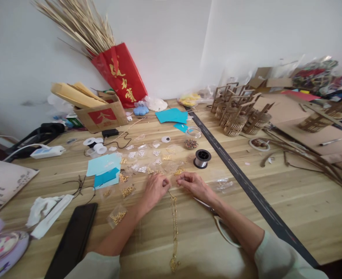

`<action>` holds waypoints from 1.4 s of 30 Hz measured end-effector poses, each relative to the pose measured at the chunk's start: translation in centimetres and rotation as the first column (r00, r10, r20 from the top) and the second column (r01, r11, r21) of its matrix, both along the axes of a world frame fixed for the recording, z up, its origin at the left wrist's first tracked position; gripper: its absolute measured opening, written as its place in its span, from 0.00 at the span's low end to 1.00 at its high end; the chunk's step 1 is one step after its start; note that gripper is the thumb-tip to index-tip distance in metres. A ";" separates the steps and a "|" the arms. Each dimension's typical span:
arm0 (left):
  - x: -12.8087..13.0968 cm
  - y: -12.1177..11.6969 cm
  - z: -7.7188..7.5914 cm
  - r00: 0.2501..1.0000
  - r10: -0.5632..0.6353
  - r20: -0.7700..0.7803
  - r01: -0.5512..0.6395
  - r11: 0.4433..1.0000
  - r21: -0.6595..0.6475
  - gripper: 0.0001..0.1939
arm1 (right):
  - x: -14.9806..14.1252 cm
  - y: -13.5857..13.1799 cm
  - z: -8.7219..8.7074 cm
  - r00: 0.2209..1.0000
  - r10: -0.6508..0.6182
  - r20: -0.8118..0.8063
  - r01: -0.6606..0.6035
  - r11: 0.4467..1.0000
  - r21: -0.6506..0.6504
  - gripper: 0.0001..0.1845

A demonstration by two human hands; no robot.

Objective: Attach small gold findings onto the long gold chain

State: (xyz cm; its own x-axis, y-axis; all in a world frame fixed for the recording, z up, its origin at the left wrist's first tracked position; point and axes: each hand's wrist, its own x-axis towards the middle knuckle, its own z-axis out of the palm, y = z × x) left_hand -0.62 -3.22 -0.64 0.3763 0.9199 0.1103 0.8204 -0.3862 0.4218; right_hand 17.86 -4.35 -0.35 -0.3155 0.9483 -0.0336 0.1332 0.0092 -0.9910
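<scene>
My left hand point(158, 186) is closed in a pinch over the middle of the table. What sits between its fingertips is too small to make out. A gold chain point(175, 224) runs from just below those fingertips down toward the front edge, ending in a small gold cluster. Facing it, a short gap away, my right hand point(194, 186) also pinches, its contents hidden. Beneath my right forearm lie scissors point(225, 231), partly covered. A spool of fine wire point(202, 159) stands beyond my right hand. Small bags of gold findings point(127, 191) are spread left of my left hand.
A black phone point(73, 238) lies front left, near white cloth strips point(47, 213). Blue sheets point(105, 164) rest beyond them. A dish of beads point(191, 144) sits farther back. Small woven baskets point(235, 120) crowd the back right, past a dark strip point(235, 184).
</scene>
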 end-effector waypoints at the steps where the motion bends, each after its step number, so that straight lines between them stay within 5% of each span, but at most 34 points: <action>1: 0.0 0.1 -0.1 1.000 -0.002 0.005 0.002 1.000 -0.003 0.04 | 0.0 0.0 0.0 1.000 -0.002 -0.017 0.001 0.999 -0.034 0.11; 8: 0.0 0.4 -0.8 1.000 -0.020 0.020 0.020 1.000 0.001 0.05 | 0.4 0.6 -1.3 0.949 -0.059 -0.309 -0.041 0.951 -0.306 0.15; 14: -0.2 0.5 -1.1 0.998 0.001 0.060 -0.001 1.000 -0.001 0.05 | 0.8 0.7 -1.1 0.898 -0.078 -0.433 -0.116 0.907 -0.406 0.16; 23: -0.3 0.4 -0.3 0.959 0.038 0.280 -0.029 0.999 -0.038 0.03 | 1.0 0.5 -0.4 0.924 0.002 -0.382 -0.150 0.922 -0.358 0.15; 33: -0.5 0.7 -0.3 0.782 0.080 0.618 0.056 0.979 -0.197 0.06 | 1.1 0.1 0.5 0.918 0.129 -0.375 -0.245 0.928 -0.281 0.17; 42: -0.2 0.7 0.1 0.612 0.205 0.764 0.137 0.924 -0.358 0.09 | 0.3 -0.2 -0.3 0.983 -0.014 -0.185 -0.021 0.983 -0.185 0.17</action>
State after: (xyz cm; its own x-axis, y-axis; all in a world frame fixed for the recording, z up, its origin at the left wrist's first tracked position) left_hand -0.85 -2.51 -0.53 0.2702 0.9626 0.0174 0.1202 -0.0517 0.9914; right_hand 18.16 -4.56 -0.69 -0.3360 0.9299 -0.1495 -0.0520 -0.1768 -0.9829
